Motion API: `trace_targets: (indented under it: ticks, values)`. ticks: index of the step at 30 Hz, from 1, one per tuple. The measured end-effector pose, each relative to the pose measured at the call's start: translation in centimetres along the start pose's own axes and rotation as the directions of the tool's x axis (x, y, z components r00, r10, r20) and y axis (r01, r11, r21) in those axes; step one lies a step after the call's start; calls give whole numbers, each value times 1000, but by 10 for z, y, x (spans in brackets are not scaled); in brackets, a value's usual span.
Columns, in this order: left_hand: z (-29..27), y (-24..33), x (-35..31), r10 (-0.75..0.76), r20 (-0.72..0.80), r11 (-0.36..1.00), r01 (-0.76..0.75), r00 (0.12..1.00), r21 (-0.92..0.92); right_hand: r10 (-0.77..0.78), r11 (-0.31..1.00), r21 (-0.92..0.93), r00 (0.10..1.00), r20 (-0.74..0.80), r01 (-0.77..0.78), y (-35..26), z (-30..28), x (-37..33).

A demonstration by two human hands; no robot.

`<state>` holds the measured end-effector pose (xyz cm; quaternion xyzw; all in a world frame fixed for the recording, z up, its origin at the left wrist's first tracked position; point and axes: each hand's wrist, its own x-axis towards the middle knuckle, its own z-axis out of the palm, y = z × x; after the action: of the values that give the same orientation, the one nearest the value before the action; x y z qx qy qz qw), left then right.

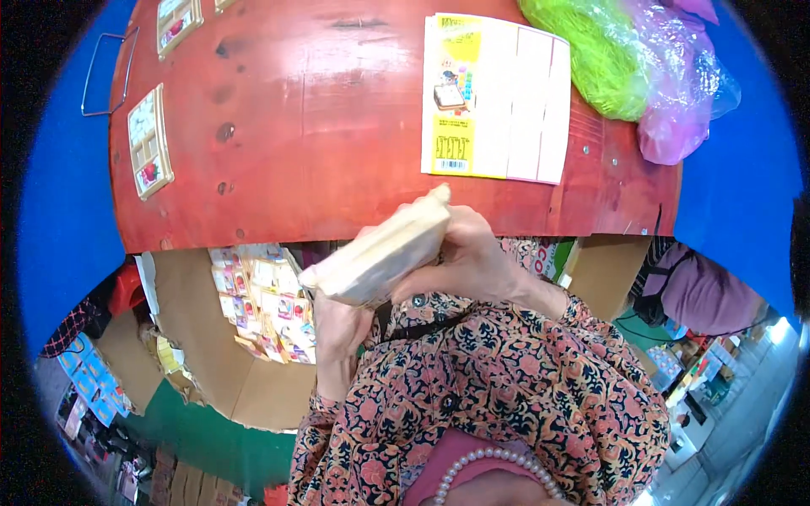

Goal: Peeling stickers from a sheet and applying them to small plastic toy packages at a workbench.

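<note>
Both my hands hold a flat, pale wooden tray (384, 253) with a glossy, see-through film on it. It is tilted, its narrow edge toward me, just in front of the table's near edge. My left hand (339, 320) is closed round its lower left end, with most fingers hidden behind it. My right hand (468, 257) grips the upper right end, thumb in front. What lies on the tray's face is hidden. Beyond it on the red table (312, 126) lies a stack of printed yellow and white sheets (498, 99).
Several similar wooden trays (150, 142) lie at the table's left. Green (595, 55) and purple plastic bags (675, 93) are heaped at the back right. Below the near edge, an open cardboard box (190, 295) contains several small printed packs (270, 299). A wire handle (108, 74) is at far left.
</note>
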<state>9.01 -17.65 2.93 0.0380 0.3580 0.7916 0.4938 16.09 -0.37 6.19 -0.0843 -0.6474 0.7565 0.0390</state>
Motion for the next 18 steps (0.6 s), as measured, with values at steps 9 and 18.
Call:
trace_targets:
  ticks: [9, 18]
  values:
    - [-22, 19, -32, 111, -282, 828, 68, 953, 556, -13, 937, -348, 999, 31, 23, 1, 35, 29]
    - [-174, 25, -186, 268, -654, 963, -168, 707, 212, -441, 537, -843, 859, -260, 20, -17, -31, 24]
